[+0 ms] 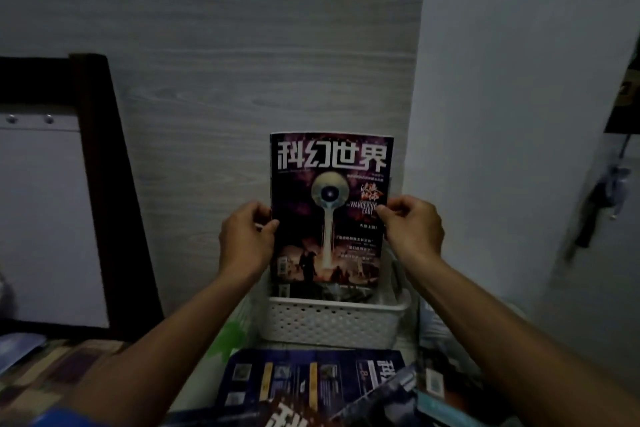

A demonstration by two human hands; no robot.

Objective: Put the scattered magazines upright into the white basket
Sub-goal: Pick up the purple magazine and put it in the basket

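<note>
A dark purple magazine [330, 204] with large white title characters stands upright, its lower edge just above or inside the white perforated basket [332, 324]. My left hand [246, 241] pinches its left edge and my right hand [412, 227] pinches its right edge. Another magazine shows behind its lower edge, inside the basket. Several magazines lie scattered in front of the basket: a dark blue one [311, 378] lies flat, and another with white characters [291, 418] sits at the bottom edge.
The basket stands against a grey wood-grain panel [242, 80]. A dark-framed white board [52, 191] leans at the left. More magazines [436, 326] lie right of the basket. A patterned cloth [52, 367] covers the lower left. A pale wall rises at the right.
</note>
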